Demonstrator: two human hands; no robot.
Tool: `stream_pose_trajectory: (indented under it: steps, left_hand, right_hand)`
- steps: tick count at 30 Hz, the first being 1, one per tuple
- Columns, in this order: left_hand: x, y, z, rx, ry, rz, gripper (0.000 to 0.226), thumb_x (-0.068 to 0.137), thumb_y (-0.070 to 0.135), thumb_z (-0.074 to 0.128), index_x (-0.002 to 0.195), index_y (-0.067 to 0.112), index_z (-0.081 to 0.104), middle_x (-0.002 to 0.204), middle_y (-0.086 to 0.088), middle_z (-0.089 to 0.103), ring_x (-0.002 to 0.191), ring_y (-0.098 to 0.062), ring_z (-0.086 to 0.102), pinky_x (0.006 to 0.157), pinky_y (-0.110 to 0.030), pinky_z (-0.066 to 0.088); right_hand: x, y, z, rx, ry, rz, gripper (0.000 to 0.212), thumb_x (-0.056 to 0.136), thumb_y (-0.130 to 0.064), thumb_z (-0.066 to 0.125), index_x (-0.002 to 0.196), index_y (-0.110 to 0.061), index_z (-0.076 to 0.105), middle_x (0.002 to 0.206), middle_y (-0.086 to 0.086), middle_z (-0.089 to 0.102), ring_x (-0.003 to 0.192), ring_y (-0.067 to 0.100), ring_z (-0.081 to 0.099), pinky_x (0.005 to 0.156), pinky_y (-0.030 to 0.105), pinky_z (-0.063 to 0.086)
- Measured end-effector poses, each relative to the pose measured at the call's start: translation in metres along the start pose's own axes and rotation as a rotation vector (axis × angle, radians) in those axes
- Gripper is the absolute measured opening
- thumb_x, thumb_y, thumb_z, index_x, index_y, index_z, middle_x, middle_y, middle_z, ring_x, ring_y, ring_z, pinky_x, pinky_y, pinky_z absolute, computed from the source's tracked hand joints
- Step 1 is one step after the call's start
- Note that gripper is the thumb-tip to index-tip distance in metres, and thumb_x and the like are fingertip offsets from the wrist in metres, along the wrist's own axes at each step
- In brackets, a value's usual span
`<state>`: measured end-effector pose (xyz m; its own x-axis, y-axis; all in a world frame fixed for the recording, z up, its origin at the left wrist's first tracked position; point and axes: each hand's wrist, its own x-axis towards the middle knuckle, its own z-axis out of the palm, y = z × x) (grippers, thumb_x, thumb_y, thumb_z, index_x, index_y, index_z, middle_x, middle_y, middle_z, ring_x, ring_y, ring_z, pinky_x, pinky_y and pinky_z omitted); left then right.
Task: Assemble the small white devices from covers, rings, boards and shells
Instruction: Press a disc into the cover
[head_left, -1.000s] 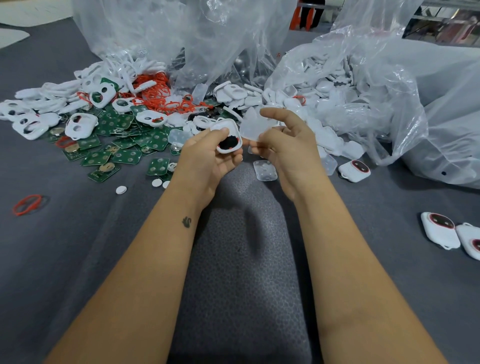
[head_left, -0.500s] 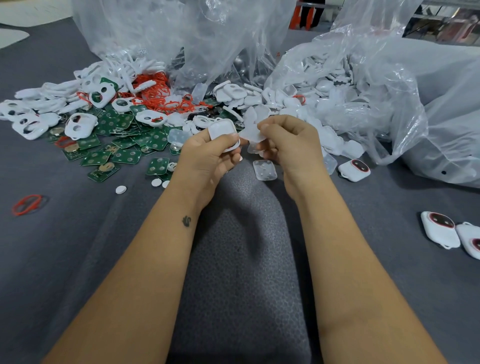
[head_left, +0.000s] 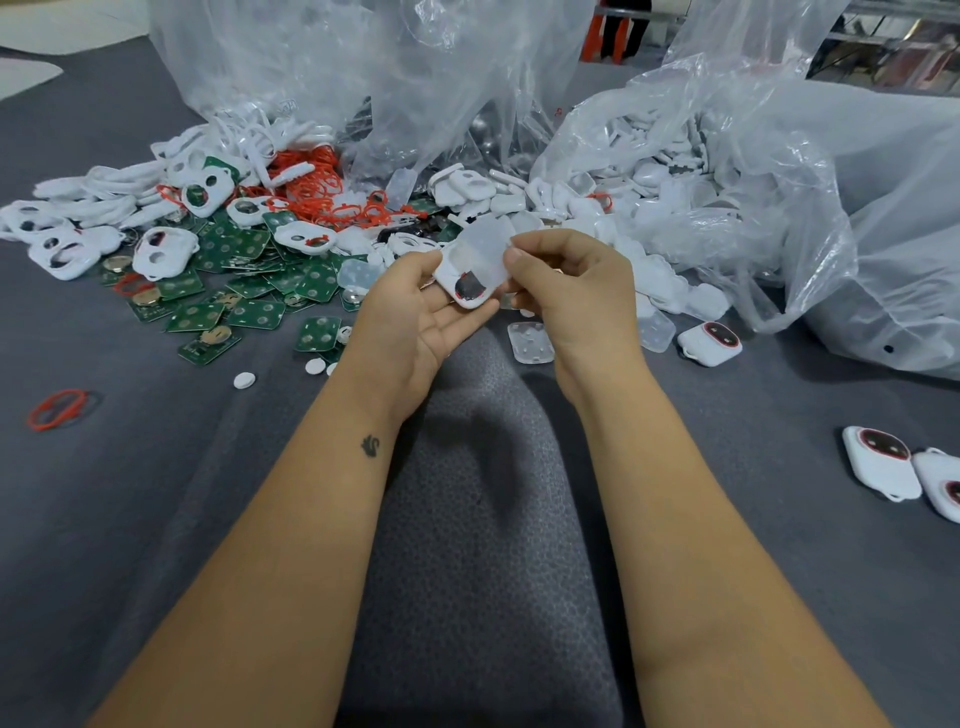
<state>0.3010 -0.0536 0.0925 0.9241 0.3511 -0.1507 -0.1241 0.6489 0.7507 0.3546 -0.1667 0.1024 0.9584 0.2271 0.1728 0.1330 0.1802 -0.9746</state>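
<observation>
I cradle the white shell (head_left: 467, 288) in my left hand's (head_left: 415, 317) curled fingers, hollow side up above my lap, so my right hand (head_left: 566, 291) can pinch-lower the translucent cover (head_left: 483, 249) onto it.

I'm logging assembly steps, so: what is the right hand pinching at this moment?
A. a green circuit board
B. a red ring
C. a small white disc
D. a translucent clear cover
D: the right hand pinches a translucent clear cover over the white shell held in the left hand.
</observation>
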Motion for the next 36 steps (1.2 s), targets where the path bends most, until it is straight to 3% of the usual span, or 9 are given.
stream_pose_trajectory:
  steps: [4,9,14,18,23,26,29,36]
  left_hand:
    - [-0.0002,0.0011,0.0006,-0.037,-0.015,-0.033,0.033,0.099,0.014,0.039,0.121,-0.004,0.055,0.108,-0.023,0.070,0.097,-0.032,0.071,0.087,-0.038,0.058]
    - [-0.0015,0.0009,0.0027,-0.045,-0.030,-0.048,0.032,0.098,0.012,0.038,0.120,-0.004,0.056,0.104,-0.021,0.072,0.096,-0.029,0.071,0.086,-0.038,0.058]
    - [-0.0015,0.0004,0.0013,-0.011,-0.050,-0.068,0.039,0.099,0.014,0.036,0.128,-0.007,0.051,0.118,-0.027,0.065,0.111,-0.033,0.065,0.097,-0.040,0.052]
    - [-0.0004,-0.0008,0.0003,-0.007,-0.064,-0.072,0.040,0.099,0.013,0.035,0.128,-0.011,0.049,0.118,-0.030,0.064,0.112,-0.035,0.064,0.101,-0.043,0.049]
    - [0.0022,-0.0036,0.0002,0.012,-0.034,-0.049,0.031,0.098,0.007,0.041,0.122,-0.009,0.052,0.116,-0.029,0.065,0.106,-0.033,0.067,0.087,-0.036,0.058]
    - [0.0041,-0.0064,-0.0014,0.059,-0.021,0.010,0.015,0.095,-0.002,0.045,0.104,0.000,0.057,0.094,-0.018,0.073,0.088,-0.023,0.073,0.074,-0.031,0.060]
    - [0.0038,-0.0074,-0.0025,0.065,-0.013,0.032,0.015,0.095,-0.006,0.045,0.100,0.002,0.056,0.083,-0.012,0.075,0.080,-0.020,0.073,0.071,-0.029,0.059]
    - [0.0014,-0.0076,0.0001,0.051,-0.033,0.052,0.018,0.094,-0.009,0.044,0.095,0.008,0.052,0.077,-0.009,0.075,0.074,-0.017,0.074,0.064,-0.027,0.059]
  right_hand:
    - [-0.0021,-0.0014,0.0011,-0.092,0.000,0.006,0.013,0.084,0.001,0.068,0.080,-0.012,0.070,0.060,0.001,0.060,0.052,0.008,0.053,0.051,0.019,0.046]
    - [-0.0016,0.0001,0.0012,-0.189,-0.001,0.012,0.012,0.084,-0.005,0.070,0.079,-0.017,0.071,0.064,0.001,0.063,0.056,0.007,0.054,0.055,0.016,0.043]
    - [0.0003,0.0040,0.0016,-0.293,0.002,-0.018,0.022,0.081,-0.007,0.072,0.070,-0.025,0.069,0.068,0.003,0.066,0.066,0.015,0.059,0.072,0.037,0.054]
    - [0.0018,0.0054,0.0040,-0.393,0.017,-0.071,0.023,0.077,-0.007,0.072,0.066,-0.026,0.066,0.059,-0.008,0.060,0.059,0.005,0.053,0.065,0.028,0.049]
    - [0.0001,0.0055,0.0045,-0.487,0.008,-0.118,0.021,0.075,-0.010,0.074,0.075,-0.029,0.064,0.056,-0.012,0.052,0.056,0.007,0.051,0.062,0.027,0.048]
    - [-0.0013,0.0051,0.0043,-0.454,0.012,-0.117,0.018,0.078,-0.013,0.072,0.086,-0.027,0.063,0.061,-0.009,0.051,0.059,0.008,0.050,0.066,0.030,0.048]
    - [-0.0003,0.0028,0.0025,-0.367,0.062,-0.079,0.007,0.085,-0.015,0.065,0.087,-0.021,0.068,0.061,-0.011,0.055,0.060,0.005,0.053,0.070,0.032,0.050]
    - [0.0010,0.0056,0.0022,-0.427,0.019,-0.079,0.013,0.078,-0.006,0.065,0.084,-0.017,0.068,0.056,-0.008,0.050,0.057,0.009,0.048,0.063,0.030,0.046]
